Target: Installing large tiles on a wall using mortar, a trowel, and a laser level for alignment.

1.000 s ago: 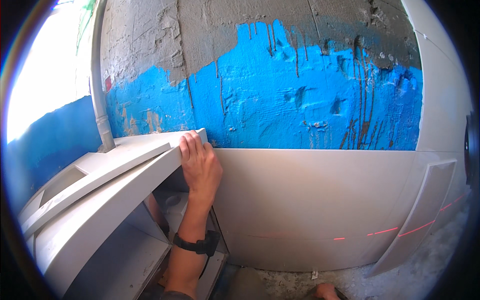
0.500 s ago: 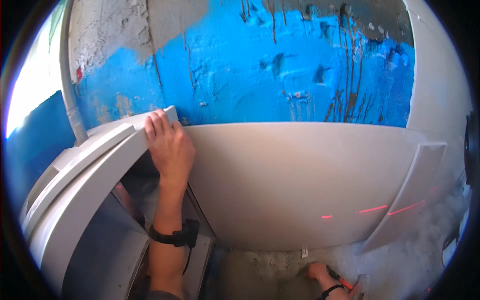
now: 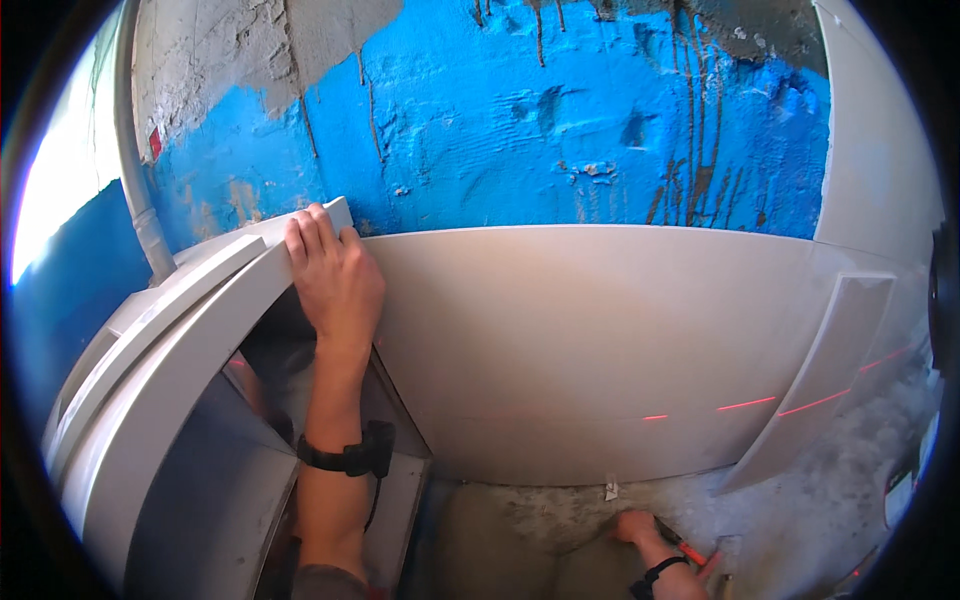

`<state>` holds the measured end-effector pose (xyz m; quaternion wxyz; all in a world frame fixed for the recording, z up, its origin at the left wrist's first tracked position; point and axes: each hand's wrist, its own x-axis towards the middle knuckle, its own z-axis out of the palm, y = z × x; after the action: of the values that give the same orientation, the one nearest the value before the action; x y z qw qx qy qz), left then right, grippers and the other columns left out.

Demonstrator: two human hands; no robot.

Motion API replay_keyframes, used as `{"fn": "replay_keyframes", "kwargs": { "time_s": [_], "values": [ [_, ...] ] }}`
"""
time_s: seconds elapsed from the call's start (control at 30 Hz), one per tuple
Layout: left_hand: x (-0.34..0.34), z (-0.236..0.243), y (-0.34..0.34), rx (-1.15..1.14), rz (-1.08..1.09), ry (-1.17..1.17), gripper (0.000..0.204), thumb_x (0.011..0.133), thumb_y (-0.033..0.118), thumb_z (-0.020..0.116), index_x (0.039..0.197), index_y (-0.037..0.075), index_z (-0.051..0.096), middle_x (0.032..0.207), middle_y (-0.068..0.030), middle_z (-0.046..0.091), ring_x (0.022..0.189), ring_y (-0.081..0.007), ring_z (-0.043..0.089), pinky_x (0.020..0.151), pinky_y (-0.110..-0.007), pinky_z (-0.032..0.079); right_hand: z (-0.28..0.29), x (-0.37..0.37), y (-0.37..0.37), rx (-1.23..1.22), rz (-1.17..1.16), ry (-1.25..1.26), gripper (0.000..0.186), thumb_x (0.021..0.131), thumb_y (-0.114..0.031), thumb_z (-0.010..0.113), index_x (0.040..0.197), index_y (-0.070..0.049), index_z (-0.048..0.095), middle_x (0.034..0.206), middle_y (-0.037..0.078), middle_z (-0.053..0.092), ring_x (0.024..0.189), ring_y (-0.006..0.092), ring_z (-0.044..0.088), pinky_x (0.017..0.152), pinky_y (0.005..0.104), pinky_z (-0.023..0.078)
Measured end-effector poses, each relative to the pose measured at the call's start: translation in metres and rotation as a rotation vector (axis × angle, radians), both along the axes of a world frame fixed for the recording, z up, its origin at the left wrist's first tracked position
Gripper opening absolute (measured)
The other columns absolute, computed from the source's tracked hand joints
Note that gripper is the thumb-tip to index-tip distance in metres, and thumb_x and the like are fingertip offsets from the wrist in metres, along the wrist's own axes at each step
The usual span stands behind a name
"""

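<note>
L hand [image 3: 335, 265], btwn 9 & 10 o'clock, is clamped on the far end of a white countertop [image 3: 160, 390], fingers hooked over the top edge, thumb out of sight; countertop curves from there down to 8 o'clock, w/ a loose-looking white strip [image 3: 185, 295] lying along its top; open cabinet [image 3: 210, 490] sits under it at 8, L forearm crossing its front. R hand [image 3: 633, 524] is at 5 o'clock, low by the grey floor [image 3: 500, 525], well apart from L; looks curled, but can't tell if it grips anything; tool w/ red handle [image 3: 695, 552] lies just beside that wrist, twd 5; dark band on each wrist. Big beige panel [image 3: 600, 330] fills centre to 3; narrow panel [image 3: 825, 370] leans on it, tilted, btwn 3 & 4; red light line [image 3: 745, 404] runs broken across both, approx 4. Blue-painted wall [image 3: 560, 140] at 12–1, bare grey patches up top; pipe [image 3: 135, 170] at 10, meeting the countertop's back.
</note>
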<state>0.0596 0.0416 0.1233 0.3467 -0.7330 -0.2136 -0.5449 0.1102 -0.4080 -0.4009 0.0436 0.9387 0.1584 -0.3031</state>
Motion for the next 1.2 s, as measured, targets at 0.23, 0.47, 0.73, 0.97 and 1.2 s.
{"fn": "replay_keyframes", "kwargs": {
  "time_s": [0.23, 0.47, 0.73, 0.97, 1.2],
  "values": [
    [-0.003, 0.001, -0.004, -0.017, -0.015, 0.002, 0.025, 0.078, 0.014, 0.066, 0.094, -0.005, 0.071, 0.133, -0.0258, 0.057, 0.130, -0.0399, 0.048, 0.117, -0.049, 0.031, -0.054, 0.011, -0.019, -0.036, 0.044, 0.016, 0.057, 0.089, -0.058, 0.063, 0.121, -0.012, 0.074, 0.126, 0.013, 0.071, 0.119, 0.0316, 0.067, 0.099, 0.0448, 0.053],
    [0.001, 0.000, -0.001, -0.046, -0.024, 0.004, 0.027, 0.078, 0.015, 0.066, 0.095, -0.006, 0.071, 0.136, -0.0262, 0.056, 0.132, -0.0400, 0.048, 0.118, -0.050, 0.030, -0.048, 0.010, -0.016, -0.004, 0.082, -0.039, 0.057, 0.089, -0.057, 0.063, 0.121, -0.011, 0.074, 0.126, 0.012, 0.071, 0.119, 0.0316, 0.067, 0.099, 0.0446, 0.053],
    [0.000, 0.001, -0.001, -0.044, -0.035, 0.009, 0.026, 0.078, 0.015, 0.066, 0.094, -0.005, 0.072, 0.136, -0.0264, 0.057, 0.132, -0.0402, 0.048, 0.118, -0.050, 0.030, -0.043, 0.013, -0.013, -0.025, 0.028, -0.002, 0.060, 0.086, -0.059, 0.066, 0.122, -0.012, 0.074, 0.127, 0.013, 0.071, 0.120, 0.0323, 0.066, 0.100, 0.0457, 0.052],
    [0.001, 0.001, 0.000, -0.028, -0.039, 0.003, 0.025, 0.078, 0.014, 0.066, 0.092, -0.006, 0.072, 0.135, -0.0270, 0.057, 0.131, -0.0403, 0.048, 0.118, -0.050, 0.029, -0.029, 0.008, -0.011, -0.017, 0.021, 0.001, 0.060, 0.085, -0.059, 0.068, 0.121, -0.011, 0.074, 0.127, 0.014, 0.071, 0.120, 0.0323, 0.066, 0.101, 0.0453, 0.052],
    [-0.002, 0.002, -0.003, -0.023, -0.035, 0.003, 0.025, 0.078, 0.015, 0.067, 0.091, -0.006, 0.072, 0.134, -0.0274, 0.058, 0.131, -0.0398, 0.049, 0.118, -0.049, 0.029, -0.043, 0.010, -0.016, -0.022, 0.032, -0.008, 0.062, 0.085, -0.061, 0.067, 0.121, -0.011, 0.073, 0.127, 0.014, 0.070, 0.120, 0.0323, 0.067, 0.101, 0.0448, 0.053]
  ]
}}
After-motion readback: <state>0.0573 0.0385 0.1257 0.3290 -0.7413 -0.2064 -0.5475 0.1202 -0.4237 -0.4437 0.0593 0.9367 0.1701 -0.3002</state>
